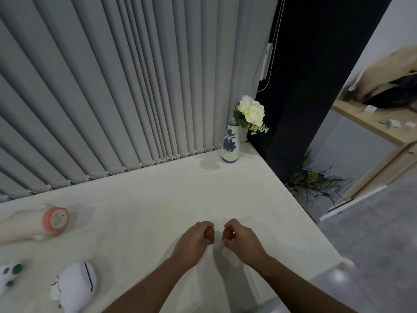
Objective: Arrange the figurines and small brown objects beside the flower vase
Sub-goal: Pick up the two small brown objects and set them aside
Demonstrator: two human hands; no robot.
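Brown and small, one object (209, 233) sits pinched in the fingers of our left hand (191, 242), another (226, 234) in our right hand (242, 241), both low over the white counter (158, 211). Left of us lie white figurines (74, 283) and an orange-ringed one (36, 222). Far back in the corner stands the flower vase (230, 144).

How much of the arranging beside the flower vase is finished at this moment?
Nothing stands beside the white vase with blue flowers yet. In hand: the left hand grips one small brown object and the right hand another small brown object, both far from the vase. Left: the white figurine, the orange-capped figurine and the green-spotted white figurine remain at the white table's left.
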